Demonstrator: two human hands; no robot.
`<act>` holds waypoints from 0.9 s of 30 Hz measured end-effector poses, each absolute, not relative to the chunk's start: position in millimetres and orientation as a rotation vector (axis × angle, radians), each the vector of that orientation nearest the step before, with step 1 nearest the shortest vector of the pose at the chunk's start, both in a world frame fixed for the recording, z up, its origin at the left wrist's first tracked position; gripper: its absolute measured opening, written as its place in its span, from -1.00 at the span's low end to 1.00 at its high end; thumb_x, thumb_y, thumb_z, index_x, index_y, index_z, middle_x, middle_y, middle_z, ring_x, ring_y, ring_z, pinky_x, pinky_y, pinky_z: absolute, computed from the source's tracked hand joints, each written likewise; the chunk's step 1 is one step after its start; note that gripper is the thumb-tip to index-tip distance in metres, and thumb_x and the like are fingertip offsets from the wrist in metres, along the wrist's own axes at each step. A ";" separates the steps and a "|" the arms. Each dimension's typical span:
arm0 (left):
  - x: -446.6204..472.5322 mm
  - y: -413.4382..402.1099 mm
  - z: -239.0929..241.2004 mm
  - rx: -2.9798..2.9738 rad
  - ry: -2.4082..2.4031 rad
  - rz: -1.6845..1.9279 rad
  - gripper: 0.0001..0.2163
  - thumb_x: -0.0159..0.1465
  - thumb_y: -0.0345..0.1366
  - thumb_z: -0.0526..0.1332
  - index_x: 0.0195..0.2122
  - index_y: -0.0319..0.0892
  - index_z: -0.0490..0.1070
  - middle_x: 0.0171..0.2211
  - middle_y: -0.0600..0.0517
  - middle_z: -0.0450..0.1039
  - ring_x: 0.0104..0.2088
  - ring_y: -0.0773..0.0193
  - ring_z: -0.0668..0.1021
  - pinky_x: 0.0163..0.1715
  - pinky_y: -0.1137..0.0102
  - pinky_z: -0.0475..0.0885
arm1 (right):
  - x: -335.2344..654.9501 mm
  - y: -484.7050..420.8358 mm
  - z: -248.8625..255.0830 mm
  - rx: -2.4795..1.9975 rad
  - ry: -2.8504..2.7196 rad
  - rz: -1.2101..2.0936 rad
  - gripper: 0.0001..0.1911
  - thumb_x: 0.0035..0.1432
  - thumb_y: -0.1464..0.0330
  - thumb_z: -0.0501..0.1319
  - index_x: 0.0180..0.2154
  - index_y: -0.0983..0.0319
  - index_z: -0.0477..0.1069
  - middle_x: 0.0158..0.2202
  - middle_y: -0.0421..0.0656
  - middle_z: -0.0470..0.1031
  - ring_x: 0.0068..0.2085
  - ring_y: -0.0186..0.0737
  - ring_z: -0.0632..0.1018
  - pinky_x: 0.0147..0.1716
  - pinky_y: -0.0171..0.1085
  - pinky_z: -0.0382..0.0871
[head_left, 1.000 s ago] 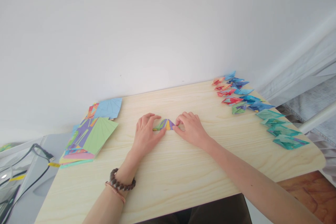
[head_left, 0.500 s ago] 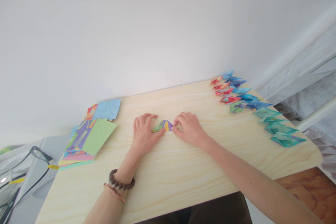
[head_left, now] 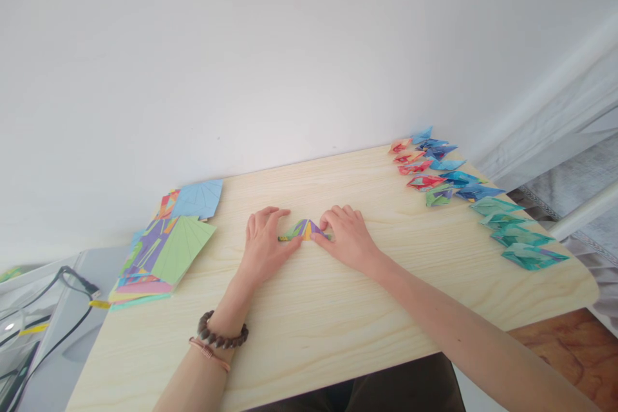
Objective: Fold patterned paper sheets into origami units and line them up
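A small piece of folded origami paper (head_left: 307, 230) in purple, yellow and green lies on the table, peaked in the middle with narrow ends to each side. My left hand (head_left: 263, 241) is at its left end, thumb pressed along the front edge and the other fingers curved behind. At the right end, my right hand (head_left: 348, 239) pinches the paper with thumb and curled index finger. The fingertips hide parts of both ends. A beaded bracelet (head_left: 222, 336) and a copper-coloured bangle (head_left: 207, 351) circle my left wrist.
Patterned paper sheets (head_left: 181, 251) lie in an overlapping pile on the left of the wooden table (head_left: 309, 322). Several folded paper pieces (head_left: 425, 181) in red, blue and green line the right side. Cables (head_left: 72, 280) run beyond the left edge. A white wall (head_left: 299, 45) borders the back.
My right thumb has shifted slightly left along the paper's front edge, and more of the right end shows. The left hand stays nearly in place. The view has moved a little.
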State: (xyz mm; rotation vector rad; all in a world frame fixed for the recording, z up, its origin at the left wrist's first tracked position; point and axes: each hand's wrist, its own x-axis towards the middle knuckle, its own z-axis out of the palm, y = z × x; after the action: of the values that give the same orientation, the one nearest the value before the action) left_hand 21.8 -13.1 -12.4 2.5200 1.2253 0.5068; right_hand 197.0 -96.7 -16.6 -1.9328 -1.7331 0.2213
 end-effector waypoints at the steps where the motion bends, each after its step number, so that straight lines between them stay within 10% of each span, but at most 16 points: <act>1: 21.1 -12.1 -12.5 2.503 1.224 0.502 -0.54 0.08 -0.15 0.25 0.01 -0.05 0.26 0.01 -0.08 0.16 0.08 0.06 0.22 0.12 0.10 0.09 | 197.5 -96.8 -16.4 -1.934 -1.735 0.224 -0.81 0.06 0.20 0.21 -0.37 0.19 0.32 -0.30 -0.19 0.40 -0.20 -0.15 0.34 -0.21 -0.20 0.07; 27: 3.1 6.0 -8.4 2.326 1.159 0.374 -0.56 0.09 -0.28 0.20 0.04 -0.01 0.30 0.04 -0.04 0.13 0.13 0.05 0.19 0.17 0.11 0.09 | 199.2 -98.5 -12.0 -1.941 -1.765 0.261 -0.80 0.07 0.20 0.21 -0.35 0.19 0.32 -0.29 -0.19 0.39 -0.18 -0.14 0.34 -0.22 -0.21 0.08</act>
State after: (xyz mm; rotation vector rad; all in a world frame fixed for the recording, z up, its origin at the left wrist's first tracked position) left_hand 3.1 6.0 -8.4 2.3261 1.1590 0.3740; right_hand 199.2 -98.5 -12.0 -1.9412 -1.7645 0.2609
